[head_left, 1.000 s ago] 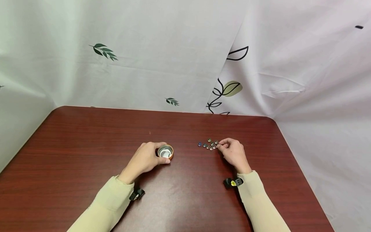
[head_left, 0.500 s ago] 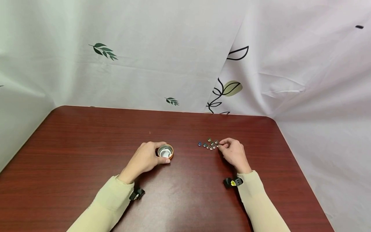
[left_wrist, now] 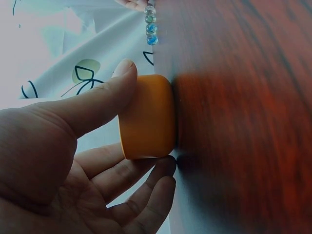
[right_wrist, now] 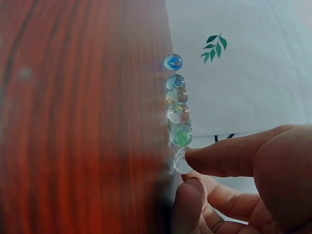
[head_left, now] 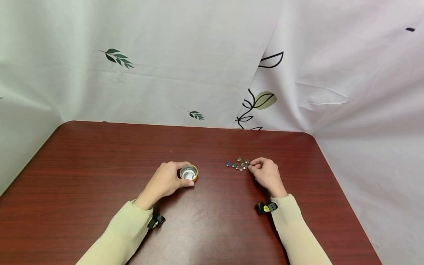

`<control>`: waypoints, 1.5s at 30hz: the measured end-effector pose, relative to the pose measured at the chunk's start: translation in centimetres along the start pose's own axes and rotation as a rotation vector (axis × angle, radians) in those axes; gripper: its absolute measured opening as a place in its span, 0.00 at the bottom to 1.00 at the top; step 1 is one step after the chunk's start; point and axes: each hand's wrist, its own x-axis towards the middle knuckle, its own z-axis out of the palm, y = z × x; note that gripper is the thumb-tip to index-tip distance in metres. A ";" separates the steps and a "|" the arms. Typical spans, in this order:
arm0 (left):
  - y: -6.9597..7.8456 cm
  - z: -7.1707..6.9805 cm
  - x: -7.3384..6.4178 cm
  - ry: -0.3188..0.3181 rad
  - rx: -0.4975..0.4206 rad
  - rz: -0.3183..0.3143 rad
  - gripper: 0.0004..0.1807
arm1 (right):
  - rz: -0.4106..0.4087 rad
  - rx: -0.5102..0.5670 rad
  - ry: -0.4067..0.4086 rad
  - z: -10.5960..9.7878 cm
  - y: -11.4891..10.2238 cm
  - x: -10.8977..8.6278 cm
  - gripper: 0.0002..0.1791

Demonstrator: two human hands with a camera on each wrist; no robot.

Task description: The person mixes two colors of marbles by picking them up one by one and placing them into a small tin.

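Observation:
My left hand [head_left: 167,180] grips a small round orange tin [left_wrist: 148,117] between thumb and fingers. The tin stands upright on the table, and its shiny silver inside shows from above in the head view. Right of it, across a stretch of table, lies a cluster of glass marbles, with a blue one [head_left: 228,164] at its left end. At the cluster's right edge my right hand [head_left: 266,175] pinches a clear marble [right_wrist: 182,162] between thumb and forefinger, low at the tabletop. A green-swirled marble [right_wrist: 182,135] sits right beside that one in the right wrist view.
Both hands work over a dark red wood-grain table [head_left: 205,228] with rounded far corners. White cloth [head_left: 165,73] with printed leaves hangs behind and along the sides. A black camera strap [head_left: 156,222] sits at the left wrist, another strap [head_left: 266,208] at the right.

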 end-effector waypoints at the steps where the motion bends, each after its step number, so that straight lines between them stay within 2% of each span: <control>1: 0.0 0.0 0.0 0.000 0.001 -0.001 0.28 | 0.003 -0.003 0.001 0.0 0.0 0.0 0.07; 25: 0.0 -0.1 -0.1 0.004 0.000 0.010 0.29 | 0.008 -0.020 -0.015 -0.1 -0.3 0.0 0.08; 32: 0.1 -0.1 -0.1 -0.003 -0.001 -0.007 0.29 | 0.030 0.020 -0.022 -0.2 -0.3 -0.2 0.09; 45: 0.0 0.0 -0.1 -0.003 -0.002 -0.007 0.28 | 0.012 -0.012 0.012 -0.6 -0.5 -0.4 0.09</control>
